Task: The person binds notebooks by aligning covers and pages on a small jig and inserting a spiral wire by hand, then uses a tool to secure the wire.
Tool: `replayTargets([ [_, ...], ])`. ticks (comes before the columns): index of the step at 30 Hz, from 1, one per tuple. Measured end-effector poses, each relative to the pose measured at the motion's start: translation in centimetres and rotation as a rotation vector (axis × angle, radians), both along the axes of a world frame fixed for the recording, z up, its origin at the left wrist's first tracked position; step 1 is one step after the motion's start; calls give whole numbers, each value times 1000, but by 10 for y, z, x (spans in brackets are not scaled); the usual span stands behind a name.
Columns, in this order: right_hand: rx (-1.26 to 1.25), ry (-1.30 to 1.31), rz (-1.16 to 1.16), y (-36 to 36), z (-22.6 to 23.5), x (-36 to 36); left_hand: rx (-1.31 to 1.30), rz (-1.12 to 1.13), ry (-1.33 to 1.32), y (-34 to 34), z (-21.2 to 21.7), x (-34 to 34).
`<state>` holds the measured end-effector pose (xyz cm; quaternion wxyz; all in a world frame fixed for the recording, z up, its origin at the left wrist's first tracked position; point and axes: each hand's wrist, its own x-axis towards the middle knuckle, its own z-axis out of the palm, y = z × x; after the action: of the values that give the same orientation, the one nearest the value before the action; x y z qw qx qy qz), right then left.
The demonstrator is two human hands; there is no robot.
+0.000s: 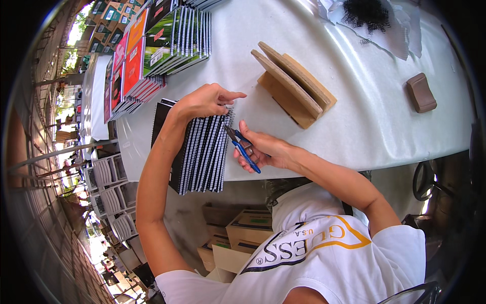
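Your left hand [208,100]: index finger extended, others curled at the far end of the black notebooks [202,149]; whether it grips anything, I cannot tell. Your right hand [267,147]: fingers closed round pliers [248,158], blue handles, dark metal nose toward the coils.
Black notebooks: spiral-bound row, ridged spines up, at the near left edge of your counter [354,137], smooth white.
Right of your hands: slotted brown board stand [289,81]; farther right, a waisted brown block [421,93].
Far right: tangled black wire [365,14].
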<state>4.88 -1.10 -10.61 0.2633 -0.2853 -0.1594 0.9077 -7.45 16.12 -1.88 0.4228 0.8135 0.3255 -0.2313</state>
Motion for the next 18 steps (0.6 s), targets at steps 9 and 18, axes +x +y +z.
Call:
replayTargets([
  [9, 28, 99, -89, 15, -9, -10, 94, -90, 44, 3, 1, 7],
  [18, 30, -60, -77, 9, -6, -2, 73, 71, 78, 4, -8, 7],
])
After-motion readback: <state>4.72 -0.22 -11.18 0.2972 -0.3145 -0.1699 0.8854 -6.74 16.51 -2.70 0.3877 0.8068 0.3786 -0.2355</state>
